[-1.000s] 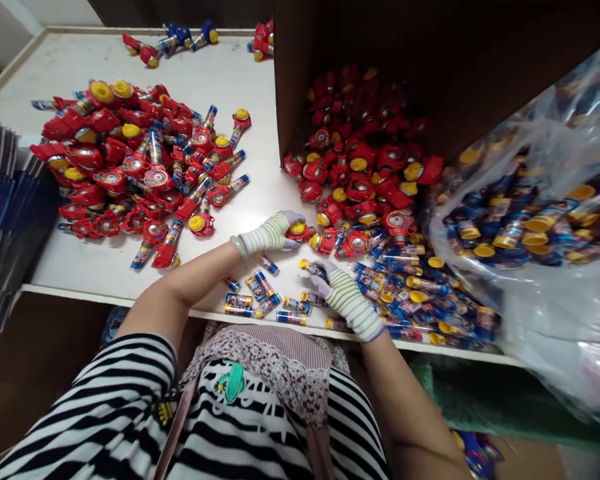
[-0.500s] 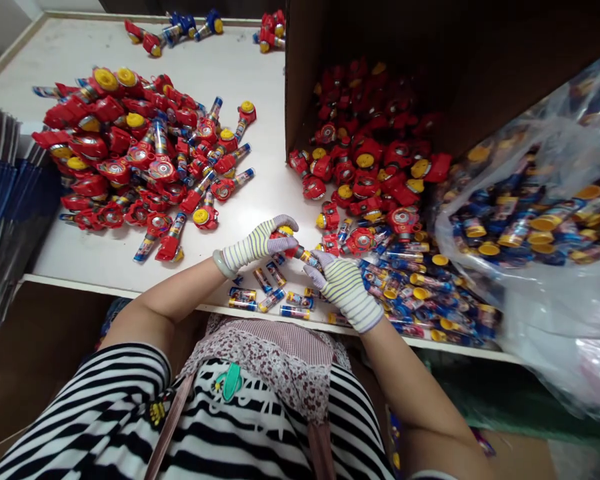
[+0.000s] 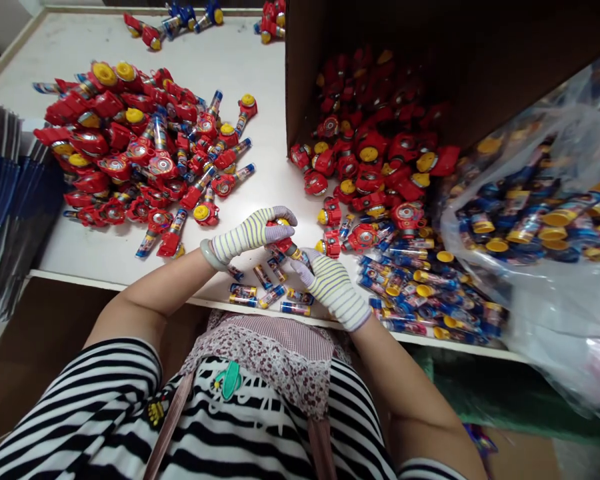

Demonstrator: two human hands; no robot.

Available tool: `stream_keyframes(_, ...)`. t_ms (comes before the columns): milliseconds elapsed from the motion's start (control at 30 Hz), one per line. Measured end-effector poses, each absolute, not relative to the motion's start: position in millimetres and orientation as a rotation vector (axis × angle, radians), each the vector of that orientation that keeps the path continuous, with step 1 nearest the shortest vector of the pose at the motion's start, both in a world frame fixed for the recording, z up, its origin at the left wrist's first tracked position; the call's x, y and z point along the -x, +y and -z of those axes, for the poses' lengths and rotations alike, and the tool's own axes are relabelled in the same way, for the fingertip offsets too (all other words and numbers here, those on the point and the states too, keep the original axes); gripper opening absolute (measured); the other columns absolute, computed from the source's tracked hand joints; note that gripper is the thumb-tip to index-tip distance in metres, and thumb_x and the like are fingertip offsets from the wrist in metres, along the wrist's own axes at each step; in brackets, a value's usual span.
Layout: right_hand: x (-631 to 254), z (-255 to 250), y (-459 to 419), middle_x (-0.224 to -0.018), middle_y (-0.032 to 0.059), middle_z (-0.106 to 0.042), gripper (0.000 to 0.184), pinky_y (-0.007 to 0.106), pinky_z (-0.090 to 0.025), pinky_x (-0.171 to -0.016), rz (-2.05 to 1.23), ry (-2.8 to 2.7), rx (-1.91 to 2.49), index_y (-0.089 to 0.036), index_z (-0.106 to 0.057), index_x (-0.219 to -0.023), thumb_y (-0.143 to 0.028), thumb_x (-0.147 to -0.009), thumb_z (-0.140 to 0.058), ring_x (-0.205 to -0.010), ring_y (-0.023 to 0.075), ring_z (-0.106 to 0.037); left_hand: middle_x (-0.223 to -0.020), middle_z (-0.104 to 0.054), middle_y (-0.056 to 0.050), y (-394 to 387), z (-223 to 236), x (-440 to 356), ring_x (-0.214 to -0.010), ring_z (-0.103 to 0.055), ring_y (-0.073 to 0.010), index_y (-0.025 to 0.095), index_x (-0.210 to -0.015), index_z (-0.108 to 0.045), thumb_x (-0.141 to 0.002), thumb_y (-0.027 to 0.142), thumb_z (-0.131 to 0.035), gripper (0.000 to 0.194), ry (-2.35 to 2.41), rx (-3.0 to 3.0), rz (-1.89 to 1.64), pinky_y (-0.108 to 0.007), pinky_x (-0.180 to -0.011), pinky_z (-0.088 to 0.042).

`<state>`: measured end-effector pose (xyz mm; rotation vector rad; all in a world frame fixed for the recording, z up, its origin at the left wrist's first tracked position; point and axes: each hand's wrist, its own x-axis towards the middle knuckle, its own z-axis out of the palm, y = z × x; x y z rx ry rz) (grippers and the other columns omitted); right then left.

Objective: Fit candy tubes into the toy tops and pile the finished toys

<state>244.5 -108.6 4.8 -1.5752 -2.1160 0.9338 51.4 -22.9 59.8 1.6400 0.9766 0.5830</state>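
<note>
Both my hands wear striped gloves with lilac fingertips. My left hand (image 3: 260, 233) is closed around a red toy top (image 3: 279, 248) with a yellow part, which its fingers partly cover. At the toy's lower right end, my right hand (image 3: 325, 277) pinches a small printed tube (image 3: 300, 256) that meets the toy; whether it is fully seated I cannot tell. Under my hands, several loose tubes with blue and yellow ends (image 3: 273, 295) lie near the table's front edge. To the right of my right hand spreads a heap of similar tubes (image 3: 420, 287).
A large pile of red toys with tubes (image 3: 150, 157) covers the left of the white table (image 3: 267, 120). An open carton (image 3: 300, 73) on its side spills red toys (image 3: 367, 157). At right bulges a clear plastic bag (image 3: 525, 280) of tubes. Stacked printed cards (image 3: 10, 220) stand far left.
Both hands have shifted slightly left, carrying the toy and tube with them. The toy is turned so more of its red body shows.
</note>
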Motion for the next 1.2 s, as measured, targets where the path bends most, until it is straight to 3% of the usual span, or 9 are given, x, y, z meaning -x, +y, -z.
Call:
stream_keyframes(167, -247.5, -7.3, -103.9, -0.098, 0.0127, -0.075, 0.047, 0.029, -0.04, -0.064, -0.608, -2.277, 1.777, -0.017, -0.066, -0.114, -0.053, -0.101, -0.038, -0.078, 0.0233, -0.068, -0.084, -0.064, -0.004, -24.5, -53.7, -67.9, -0.074, -0.06, -0.015, 0.013, -0.092, -0.064, -0.082, 0.033, -0.061, 0.022, 1.066, -1.518, -0.699, -0.027, -0.071, -0.051)
stream_keyframes(333, -247.0, -2.1, -110.9, -0.094, 0.0126, -0.073, 0.044, 0.029, -0.04, -0.064, -0.695, -2.159, 1.755, -0.018, -0.065, -0.107, -0.053, -0.098, -0.04, -0.077, 0.0232, -0.066, -0.091, -0.066, -0.007, -29.1, -38.3, -66.2, -0.084, -0.063, -0.0181, 0.014, -0.096, -0.066, -0.081, 0.037, -0.065, 0.027, 0.978, -1.536, -0.783, -0.03, -0.077, -0.053)
stream_keyframes(433, -240.1, 3.1, -117.8, -0.081, 0.0074, -0.067, 0.051, 0.028, -0.041, -0.06, -1.12, -1.816, 1.548, -0.02, -0.062, -0.094, -0.066, -0.093, -0.041, -0.066, 0.0182, -0.058, -0.091, -0.066, -0.007, -32.0, -39.4, -61.5, -0.085, -0.063, -0.0189, 0.013, -0.093, -0.066, -0.081, 0.034, -0.063, 0.024, 0.93, -1.638, -0.836, -0.032, -0.079, -0.052)
stream_keyframes(600, -234.4, 9.8, -121.9, -0.046, -0.0096, -0.029, 0.072, 0.025, -0.025, -0.038, -2.061, -1.217, 1.096, -0.022, -0.055, -0.082, -0.086, -0.085, -0.023, -0.037, 0.0103, -0.02, -0.098, -0.067, -0.008, -30.2, -51.9, -57.0, -0.093, -0.063, -0.0202, 0.016, -0.093, -0.068, -0.079, 0.036, -0.066, 0.025, 0.672, -1.812, -0.783, -0.034, -0.089, -0.051)
stream_keyframes(733, -240.5, -1.1, -111.3, -0.068, 0.0004, -0.056, 0.061, 0.026, -0.039, -0.051, -1.498, -1.45, 1.453, -0.02, -0.059, -0.095, -0.079, -0.082, -0.05, -0.053, 0.0138, -0.046, -0.091, -0.066, -0.007, -22.7, -51.3, -60.3, -0.082, -0.063, -0.0182, 0.013, -0.095, -0.066, -0.083, 0.033, -0.062, 0.024, 0.963, -1.743, -0.695, -0.032, -0.078, -0.053)
stream_keyframes(800, -242.2, -7.3, -110.2, -0.077, 0.0031, -0.06, 0.055, 0.027, -0.041, -0.057, -1.242, -1.552, 1.569, -0.02, -0.06, -0.093, -0.073, -0.078, -0.062, -0.062, 0.0149, -0.05, -0.084, -0.065, -0.006, -21.6, -48.2, -62.6, -0.075, -0.062, -0.0168, 0.013, -0.092, -0.065, -0.083, 0.032, -0.059, 0.022, 1.071, -1.634, -0.717, -0.029, -0.071, -0.052)
stream_keyframes(967, -237.4, -2.3, -121.5, -0.052, -0.0095, -0.029, 0.059, 0.023, -0.025, -0.04, -1.962, -1.278, 1.148, -0.022, -0.054, -0.084, -0.075, -0.09, -0.031, -0.039, 0.0092, -0.021, -0.091, -0.068, -0.007, -30.5, -44.3, -58.0, -0.084, -0.064, -0.0184, 0.013, -0.091, -0.067, -0.08, 0.034, -0.062, 0.024, 0.891, -1.622, -0.844, -0.029, -0.075, -0.053)
stream_keyframes(1033, -235.3, 3.5, -121.4, -0.052, -0.0095, -0.03, 0.06, 0.023, -0.026, -0.04, -1.995, -1.279, 1.117, -0.022, -0.054, -0.086, -0.074, -0.092, -0.026, -0.038, 0.0094, -0.022, -0.093, -0.068, -0.007, -31.7, -43.5, -54.6, -0.086, -0.064, -0.019, 0.013, -0.093, -0.067, -0.08, 0.034, -0.064, 0.025, 0.889, -1.657, -0.837, -0.03, -0.078, -0.053)
stream_keyframes(1200, -234.8, 3.3, -110.2, -0.079, 0.0054, -0.061, 0.053, 0.032, -0.045, -0.067, -1.162, -1.774, 1.585, -0.021, -0.059, -0.09, -0.071, -0.089, -0.045, -0.07, 0.0191, -0.056, -0.081, -0.066, -0.006, -23.8, -37.6, -56.6, -0.074, -0.063, -0.0164, 0.012, -0.087, -0.065, -0.08, 0.03, -0.06, 0.019, 1.111, -1.618, -0.755, -0.028, -0.069, -0.053)
